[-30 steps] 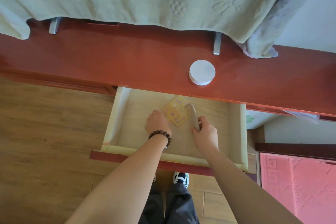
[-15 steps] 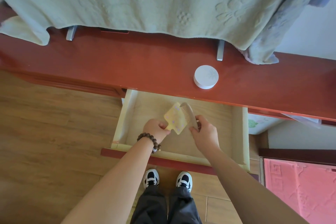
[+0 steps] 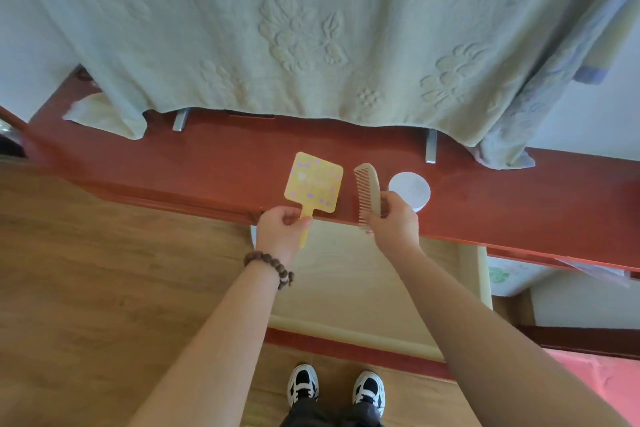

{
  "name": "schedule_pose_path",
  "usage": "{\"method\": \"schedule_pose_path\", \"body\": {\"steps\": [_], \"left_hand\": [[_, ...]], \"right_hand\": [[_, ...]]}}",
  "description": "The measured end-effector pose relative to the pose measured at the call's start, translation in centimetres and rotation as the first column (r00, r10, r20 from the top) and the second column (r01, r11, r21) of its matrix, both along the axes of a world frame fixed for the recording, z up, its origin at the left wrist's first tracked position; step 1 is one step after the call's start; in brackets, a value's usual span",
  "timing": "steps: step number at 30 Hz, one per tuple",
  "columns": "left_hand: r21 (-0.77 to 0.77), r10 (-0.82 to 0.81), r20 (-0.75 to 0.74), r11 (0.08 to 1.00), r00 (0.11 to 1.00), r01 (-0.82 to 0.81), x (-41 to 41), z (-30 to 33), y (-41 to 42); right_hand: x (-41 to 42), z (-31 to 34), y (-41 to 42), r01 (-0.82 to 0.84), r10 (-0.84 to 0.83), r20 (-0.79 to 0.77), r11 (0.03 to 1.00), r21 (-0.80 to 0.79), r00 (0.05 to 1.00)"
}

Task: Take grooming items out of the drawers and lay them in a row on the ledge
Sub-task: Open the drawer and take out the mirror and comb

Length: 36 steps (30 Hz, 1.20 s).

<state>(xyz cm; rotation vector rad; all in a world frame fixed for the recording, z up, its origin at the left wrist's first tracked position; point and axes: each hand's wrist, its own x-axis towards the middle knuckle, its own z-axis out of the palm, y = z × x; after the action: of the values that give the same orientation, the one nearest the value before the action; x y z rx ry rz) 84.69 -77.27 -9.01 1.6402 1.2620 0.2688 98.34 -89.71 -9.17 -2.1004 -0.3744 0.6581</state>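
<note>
Below me the pale wooden drawer is open. My left hand pinches the yellow square hand mirror by its handle, and my right hand grips the beige wooden comb; both items are over the red wooden ledge, not yet released. Beyond the comb the white round jar already stands there, so I judge the row nearly laid.

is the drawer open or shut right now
Open: the drawer is pulled out below the ledge, its pale bare bottom showing between the person's arms.

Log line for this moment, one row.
left hand holds yellow mirror | right hand holds comb | both over ledge | white jar placed | drawer open
</note>
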Motion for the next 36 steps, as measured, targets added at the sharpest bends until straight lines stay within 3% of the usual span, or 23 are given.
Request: {"method": "schedule_pose_path", "body": {"steps": [13, 21, 28, 32, 36], "left_hand": [[0.009, -0.023, -0.179, 1.0, 0.984, 0.025, 7.7, -2.1, 2.8], [0.193, -0.182, -0.241, 0.954, 0.953, 0.23, 10.0, -2.3, -0.1], [0.458, -0.323, -0.465, 0.709, 0.824, 0.536, 9.3, -2.9, -2.2], [0.479, -0.363, -0.531, 0.617, 0.766, 0.624, 8.3, -4.3, -2.9], [0.414, -0.401, -0.574, 0.61, 0.714, 0.676, 7.6, -4.9, -3.5]], "right_hand": [[3.3, -2.1, 2.6, 0.166, -0.167, 0.005, 0.978, -0.122, 0.986], [5.2, -1.9, 0.2, 0.242, -0.233, 0.085, 0.961, -0.135, 0.969], [4.2, -2.8, -0.1, 0.078, -0.028, 0.312, 0.985, -0.151, 0.95], [3.5, -3.8, -0.8, -0.03, 0.125, 0.352, 0.965, -0.262, 0.928], [2.9, -3.8, -1.2, -0.085, 0.204, 0.33, 0.936, -0.341, 0.922]]}}
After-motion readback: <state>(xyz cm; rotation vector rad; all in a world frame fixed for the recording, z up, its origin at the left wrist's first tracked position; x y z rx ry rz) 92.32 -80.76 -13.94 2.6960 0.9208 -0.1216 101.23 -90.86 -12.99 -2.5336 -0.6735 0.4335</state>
